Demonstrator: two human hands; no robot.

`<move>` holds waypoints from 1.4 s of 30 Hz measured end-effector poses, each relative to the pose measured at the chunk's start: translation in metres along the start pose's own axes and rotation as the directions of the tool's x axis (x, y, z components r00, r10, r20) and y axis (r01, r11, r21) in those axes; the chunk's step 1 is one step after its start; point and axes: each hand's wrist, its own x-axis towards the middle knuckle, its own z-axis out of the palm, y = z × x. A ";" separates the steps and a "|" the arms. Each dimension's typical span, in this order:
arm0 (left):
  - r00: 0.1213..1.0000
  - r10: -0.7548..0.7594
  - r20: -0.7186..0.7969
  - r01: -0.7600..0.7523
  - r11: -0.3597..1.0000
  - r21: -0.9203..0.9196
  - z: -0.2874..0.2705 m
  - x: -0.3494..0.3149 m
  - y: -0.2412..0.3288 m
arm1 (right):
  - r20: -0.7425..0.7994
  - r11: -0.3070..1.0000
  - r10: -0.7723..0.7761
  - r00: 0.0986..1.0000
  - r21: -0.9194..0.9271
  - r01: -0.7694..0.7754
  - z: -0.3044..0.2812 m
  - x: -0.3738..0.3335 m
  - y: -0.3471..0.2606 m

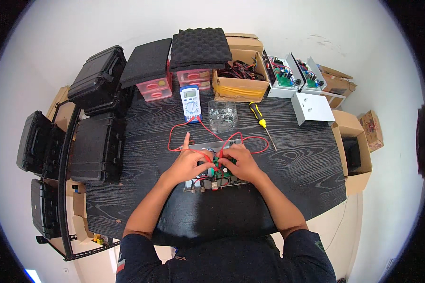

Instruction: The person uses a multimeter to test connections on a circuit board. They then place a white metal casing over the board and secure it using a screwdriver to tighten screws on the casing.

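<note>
An open metal chassis [236, 184] with a green circuit board [227, 173] lies in front of me at the table's near side. Over the board, my left hand [188, 164] pinches a red test probe [207, 158], its index finger pointing up and away. My right hand [241, 163] closes on a second red probe [221, 153], held fairly upright beside the first. Both tips come down among the board's parts, but their exact contact points are too small to tell. Red leads run from the probes to a white-and-blue multimeter [191, 104] lying beyond the chassis.
A clear plastic tray of small parts [222, 116] and a yellow-black screwdriver [259, 115] lie beyond the chassis. Foam-topped red drawers [155, 89], a carton of cables [241, 89] and opened units [283, 78] line the back. Black cases [97, 148] stand left; a white metal cover [311, 109] sits right.
</note>
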 end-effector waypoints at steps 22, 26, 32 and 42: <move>0.999 -0.035 0.004 0.035 0.998 0.058 0.006 0.000 -0.006 | -0.024 0.999 -0.052 0.998 -0.006 0.052 0.003 0.001 0.003; 0.995 0.091 -0.044 -0.088 0.994 0.071 0.011 -0.001 -0.015 | -0.002 0.998 -0.055 0.998 -0.019 0.055 0.003 0.001 0.005; 1.000 0.029 -0.011 -0.029 0.997 0.070 0.007 0.000 -0.007 | -0.005 0.999 -0.039 0.999 -0.012 0.039 0.003 0.001 0.004; 0.999 0.033 -0.014 -0.031 0.995 0.094 0.009 -0.001 -0.005 | 0.015 0.998 -0.045 0.999 -0.038 0.045 0.001 0.002 0.003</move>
